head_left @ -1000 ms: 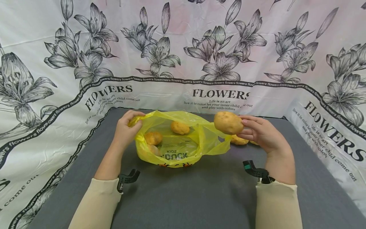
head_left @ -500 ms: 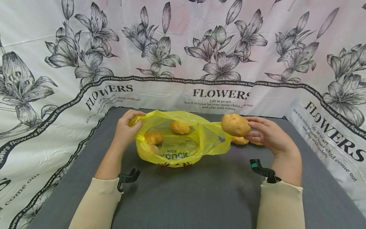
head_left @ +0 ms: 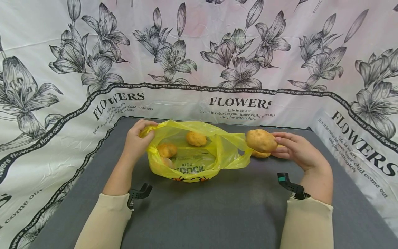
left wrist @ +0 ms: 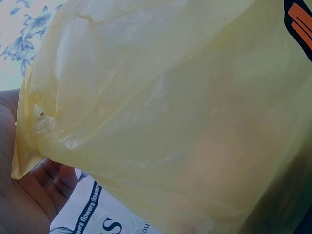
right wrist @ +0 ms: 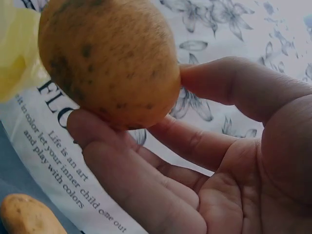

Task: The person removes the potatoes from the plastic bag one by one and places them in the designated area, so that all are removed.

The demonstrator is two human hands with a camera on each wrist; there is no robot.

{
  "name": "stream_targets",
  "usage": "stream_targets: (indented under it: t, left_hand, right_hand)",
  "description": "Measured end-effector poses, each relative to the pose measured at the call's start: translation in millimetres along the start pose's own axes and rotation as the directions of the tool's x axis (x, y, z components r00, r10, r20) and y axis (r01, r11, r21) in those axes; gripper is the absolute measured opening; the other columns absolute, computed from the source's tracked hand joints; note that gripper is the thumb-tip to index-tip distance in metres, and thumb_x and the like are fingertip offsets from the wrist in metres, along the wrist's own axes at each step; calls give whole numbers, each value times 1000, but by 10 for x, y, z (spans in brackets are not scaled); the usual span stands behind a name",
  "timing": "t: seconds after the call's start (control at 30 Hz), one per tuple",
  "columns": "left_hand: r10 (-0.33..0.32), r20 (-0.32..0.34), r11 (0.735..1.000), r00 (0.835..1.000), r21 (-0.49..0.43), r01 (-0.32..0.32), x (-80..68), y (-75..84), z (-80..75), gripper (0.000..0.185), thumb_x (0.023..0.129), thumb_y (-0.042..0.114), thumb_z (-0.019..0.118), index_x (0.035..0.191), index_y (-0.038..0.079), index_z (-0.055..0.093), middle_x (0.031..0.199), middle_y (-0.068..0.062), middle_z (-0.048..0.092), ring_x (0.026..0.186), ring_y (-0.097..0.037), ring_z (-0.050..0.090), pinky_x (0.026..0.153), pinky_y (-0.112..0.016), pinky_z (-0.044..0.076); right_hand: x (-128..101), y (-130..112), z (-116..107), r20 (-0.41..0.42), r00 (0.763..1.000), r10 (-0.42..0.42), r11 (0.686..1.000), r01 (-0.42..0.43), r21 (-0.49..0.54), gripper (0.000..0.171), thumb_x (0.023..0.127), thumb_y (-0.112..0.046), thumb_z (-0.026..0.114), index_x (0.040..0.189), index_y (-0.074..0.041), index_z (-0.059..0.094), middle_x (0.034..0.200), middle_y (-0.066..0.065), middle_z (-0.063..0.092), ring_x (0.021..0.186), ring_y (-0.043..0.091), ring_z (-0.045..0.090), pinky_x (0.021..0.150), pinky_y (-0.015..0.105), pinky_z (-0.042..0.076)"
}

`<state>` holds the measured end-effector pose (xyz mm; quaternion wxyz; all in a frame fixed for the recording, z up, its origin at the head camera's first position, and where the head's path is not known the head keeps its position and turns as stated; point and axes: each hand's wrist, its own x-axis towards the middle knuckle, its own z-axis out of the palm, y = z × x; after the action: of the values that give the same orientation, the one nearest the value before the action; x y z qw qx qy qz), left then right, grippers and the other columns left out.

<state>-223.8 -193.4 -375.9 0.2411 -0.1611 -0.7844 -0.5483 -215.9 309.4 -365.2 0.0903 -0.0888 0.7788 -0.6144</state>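
One potato (head_left: 261, 140) — in right grip (head_left: 300, 149); yellow bag (head_left: 224, 148) — in left grip (head_left: 138, 137).

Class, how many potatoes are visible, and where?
6: three potatoes inside the yellow bag, one in the right hand, one on the table behind the held one, one mostly hidden behind that hand. More may be hidden.
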Motion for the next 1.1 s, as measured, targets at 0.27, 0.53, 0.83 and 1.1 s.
stream_targets:
  t: [0.27,0.53,0.83,1.1]
  left_hand:
    - [-12,2,1000,1000,-1,12,-2,20,-4,22,93,-8,59,112,-8,70,116,-20,62,102,-15,53,84,-19,44]
    - [-18,9,1000,1000,-10,18,-1,8,-4,22,93,-8,59,113,-7,70,117,-20,62,104,-15,52,86,-19,44]
    - [-16,14,1000,1000,-14,16,-1,12,-6,22,93,-8,60,113,-8,70,116,-20,62,103,-15,52,85,-19,45]
    - [-9,17,1000,1000,-5,9,-7,28,-3,22,93,-8,59,113,-9,70,116,-20,62,103,-15,52,84,-20,45]
  right_hand:
    - [-26,100,-115,-4,1000,18,999,-18,-49,67,108,-33,52,152,12,30,129,-9,56,107,11,69,90,28,55]
    - [-37,170,-167,-14,997,76,994,-77,-81,69,108,-34,53,154,12,29,143,14,45,106,10,69,92,33,55]
    - [-12,249,-177,-21,991,135,983,-137,-120,70,106,-36,56,154,10,32,151,29,38,104,12,70,91,35,56]
    - [4,329,-195,19,987,159,973,-153,-175,67,105,-34,60,152,8,38,147,24,45,108,8,66,94,34,54]
